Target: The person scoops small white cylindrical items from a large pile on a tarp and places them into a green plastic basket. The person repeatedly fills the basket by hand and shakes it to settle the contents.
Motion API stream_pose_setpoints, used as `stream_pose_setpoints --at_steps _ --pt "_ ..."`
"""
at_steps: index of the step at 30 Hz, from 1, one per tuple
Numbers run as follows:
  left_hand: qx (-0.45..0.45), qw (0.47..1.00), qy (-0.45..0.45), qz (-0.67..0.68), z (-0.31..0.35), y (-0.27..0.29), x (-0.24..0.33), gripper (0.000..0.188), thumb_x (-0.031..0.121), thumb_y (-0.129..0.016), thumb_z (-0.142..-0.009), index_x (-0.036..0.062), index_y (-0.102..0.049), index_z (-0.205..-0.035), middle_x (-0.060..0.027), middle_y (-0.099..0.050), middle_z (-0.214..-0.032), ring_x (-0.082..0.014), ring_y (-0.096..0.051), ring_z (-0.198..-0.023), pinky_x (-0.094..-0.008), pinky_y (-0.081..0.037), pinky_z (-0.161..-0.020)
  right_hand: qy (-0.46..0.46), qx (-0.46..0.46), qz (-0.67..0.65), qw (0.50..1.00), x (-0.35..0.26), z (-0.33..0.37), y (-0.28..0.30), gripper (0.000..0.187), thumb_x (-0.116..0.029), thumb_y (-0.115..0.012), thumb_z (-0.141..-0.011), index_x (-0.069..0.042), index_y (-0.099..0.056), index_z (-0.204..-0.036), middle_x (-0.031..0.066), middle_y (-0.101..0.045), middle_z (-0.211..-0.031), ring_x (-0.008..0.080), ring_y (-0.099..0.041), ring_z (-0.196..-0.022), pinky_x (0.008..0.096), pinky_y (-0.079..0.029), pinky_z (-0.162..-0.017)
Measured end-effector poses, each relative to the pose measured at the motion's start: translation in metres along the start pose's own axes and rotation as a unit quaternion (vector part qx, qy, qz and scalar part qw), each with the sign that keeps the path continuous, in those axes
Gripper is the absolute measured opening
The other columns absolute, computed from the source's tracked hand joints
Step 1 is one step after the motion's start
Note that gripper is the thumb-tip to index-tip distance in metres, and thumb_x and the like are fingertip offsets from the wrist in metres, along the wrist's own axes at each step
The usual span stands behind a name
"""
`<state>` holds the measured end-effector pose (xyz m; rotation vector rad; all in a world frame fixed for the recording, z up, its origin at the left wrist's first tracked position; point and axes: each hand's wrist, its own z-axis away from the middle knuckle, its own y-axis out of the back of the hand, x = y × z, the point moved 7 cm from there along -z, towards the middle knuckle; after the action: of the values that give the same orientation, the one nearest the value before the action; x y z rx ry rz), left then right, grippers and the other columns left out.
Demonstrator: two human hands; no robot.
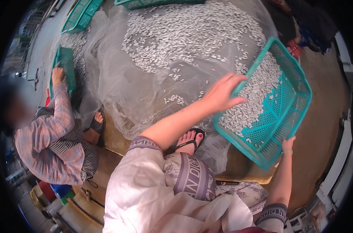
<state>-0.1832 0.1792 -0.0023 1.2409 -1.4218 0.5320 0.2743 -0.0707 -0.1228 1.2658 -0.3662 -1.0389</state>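
Netting (122, 87) spreads toward twelve o'clock, strewn with pale pellets (192, 35). Toward three o'clock tilts a part-filled green basket (287, 99): left hand (225, 91) wide at its nine-o'clock rim, right hand (288, 144) gripping at five.

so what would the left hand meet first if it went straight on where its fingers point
Probably the left rim of the teal basket: the left hand is right at it, possibly touching, though depth is unclear in this single view. Past the rim lie the small white pieces.
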Motion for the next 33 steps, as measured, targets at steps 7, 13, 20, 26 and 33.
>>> stream_pose_setpoints --at_steps 7,13,20,26,33 --pt "-0.055 0.912 0.379 0.143 0.132 -0.02 -0.038 0.063 0.022 -0.072 -0.078 0.0008 -0.033 -0.122 -0.0125 -0.053 -0.101 -0.0188 -0.057 -0.086 -0.0311 -0.048 -0.069 -0.001 -0.022 -0.087 0.996 0.0 -0.001 0.01 0.043 -0.002 -0.056 -0.081 0.001 -0.037 -0.12 0.0211 -0.056 -0.112 0.0332 -0.057 -0.103 0.0391 -0.044 -0.089" --pt "0.077 0.773 0.485 0.4 0.152 -0.036 -0.066 0.066 0.009 -0.071 -0.077 0.0037 -0.025 -0.124 -0.0162 -0.053 -0.105 -0.0246 -0.063 -0.082 -0.0354 -0.057 -0.062 0.115 -0.063 -0.19 0.973 -0.124 0.065 0.082 0.031 -0.005 -0.062 -0.074 0.005 -0.05 -0.101 0.0147 -0.062 -0.091 0.0221 -0.062 -0.078 0.0326 -0.05 -0.068" --pt "0.117 0.772 0.544 0.307 0.125 0.045 -0.117 0.059 -0.001 -0.061 -0.069 -0.0024 -0.036 -0.123 -0.0131 -0.06 -0.085 -0.0209 -0.061 -0.057 -0.0318 -0.052 -0.043 0.12 -0.038 -0.315 0.941 -0.266 0.153 0.097 0.022 -0.013 -0.07 -0.074 -0.005 -0.05 -0.074 0.0026 -0.057 -0.066 0.0071 -0.051 -0.052 0.0215 -0.039 -0.045" --pt "0.069 0.861 0.479 0.158 0.076 0.153 -0.226 0.05 0.015 -0.065 -0.073 0.0056 -0.051 -0.12 -0.0052 -0.058 -0.07 -0.014 -0.053 -0.048 -0.0282 -0.041 -0.036 0.03 -0.19 -0.508 0.84 -0.286 0.25 0.018 0.014 -0.017 -0.065 -0.082 -0.006 -0.057 -0.08 0.0022 -0.059 -0.069 0.0097 -0.055 -0.055 0.0222 -0.044 -0.049" --pt "0.005 0.898 0.385 -0.214 -0.03 0.221 -0.236 0.057 0.017 -0.072 -0.063 0.0058 -0.056 -0.117 -0.0206 -0.062 -0.106 -0.0284 -0.062 -0.095 -0.0367 -0.048 -0.082 0.075 -0.43 -0.548 0.713 -0.301 0.288 -0.075 0.024 -0.021 -0.063 -0.084 0.0 -0.065 -0.098 0.0028 -0.064 -0.079 0.0077 -0.057 -0.064 0.0215 -0.047 -0.057"
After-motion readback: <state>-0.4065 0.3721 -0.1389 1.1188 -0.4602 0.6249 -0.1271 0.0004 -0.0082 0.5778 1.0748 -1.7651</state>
